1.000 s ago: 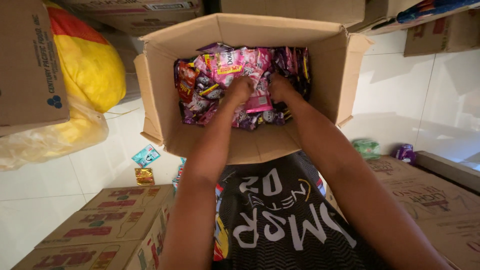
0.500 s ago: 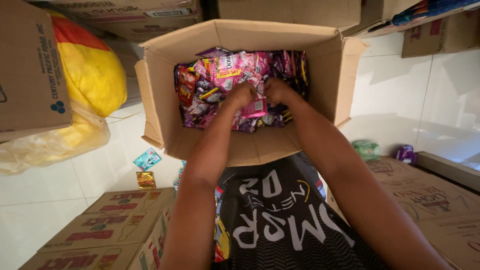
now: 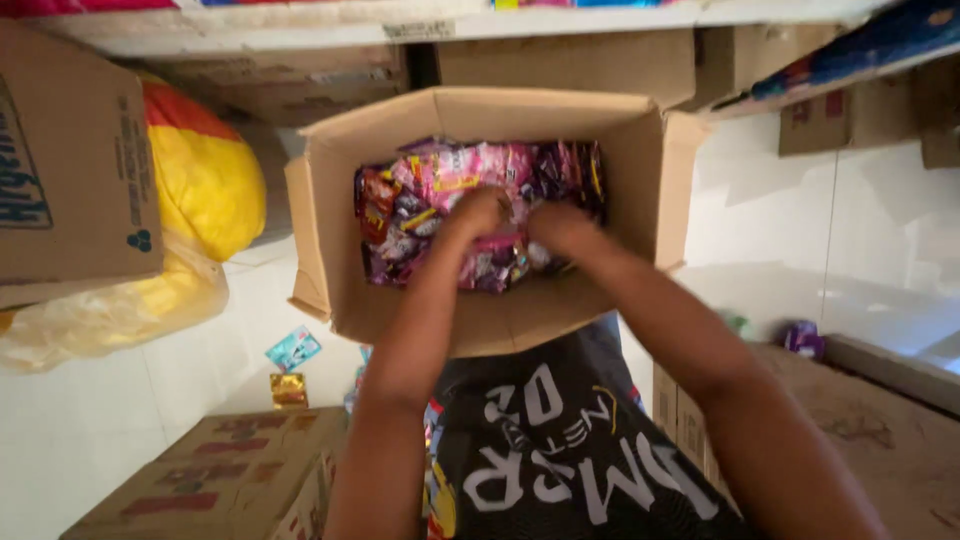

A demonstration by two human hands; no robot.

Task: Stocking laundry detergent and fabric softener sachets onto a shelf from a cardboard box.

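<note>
The person stood over an open cardboard box held against the front of a black printed shirt, with both arms reaching down into it. The box was filled with small snack packets in pink, purple and red wrappers, heaped loosely from wall to wall. The left hand lay on the middle of the heap with its fingers curled down among the packets, and the right hand lay just beside it, also curled; between them sat a pink packet that both seemed to pinch, though motion blur made it hard to tell whether either hand had truly closed on it or only pressed on the pile. To handle such a heap well, the person would likely do best to keep the box level against the body, take the slippery wrappers by their crimped edges and lift straight up so neighbours did not spill over the low front wall. Around the box stood other cartons: a large carton at the left, a yellow and red sack behind it, and a printed carton on the pale tiled floor, where a small blue packet and a gold packet lay loose.
</note>
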